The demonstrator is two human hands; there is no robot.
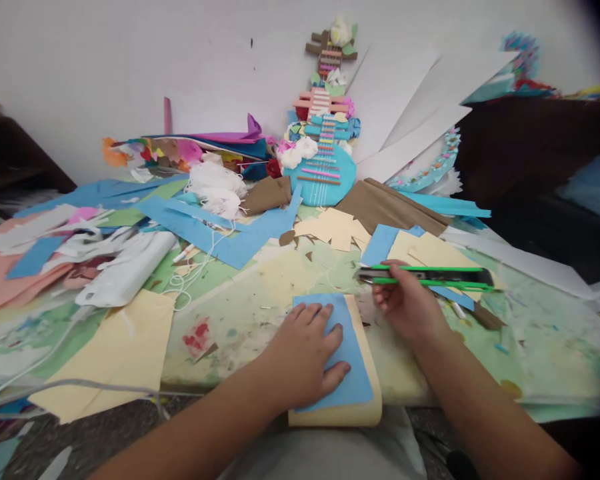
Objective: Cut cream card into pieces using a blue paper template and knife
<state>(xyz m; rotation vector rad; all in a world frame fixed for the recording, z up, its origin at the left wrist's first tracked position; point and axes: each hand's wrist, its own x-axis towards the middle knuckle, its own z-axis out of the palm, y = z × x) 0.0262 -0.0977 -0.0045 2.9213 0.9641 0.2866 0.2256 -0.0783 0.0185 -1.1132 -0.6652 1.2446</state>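
My left hand (307, 350) lies flat, fingers spread, on a blue foam sheet (353, 373) that rests on a cream sheet (367, 403) at the table's near edge. My right hand (405, 303) is just to the right of these sheets, its fingers curled around the near end of a green and black utility knife (430, 276). The knife lies nearly level, pointing right, above cream and blue paper pieces.
The paint-stained table (260, 313) is strewn with paper scraps: a cream sheet (115, 347) at left, blue strips (220, 233), brown paper (380, 203), white tissue balls (217, 187). A paper guitar (325, 133) and white boards (410, 113) lean on the back wall.
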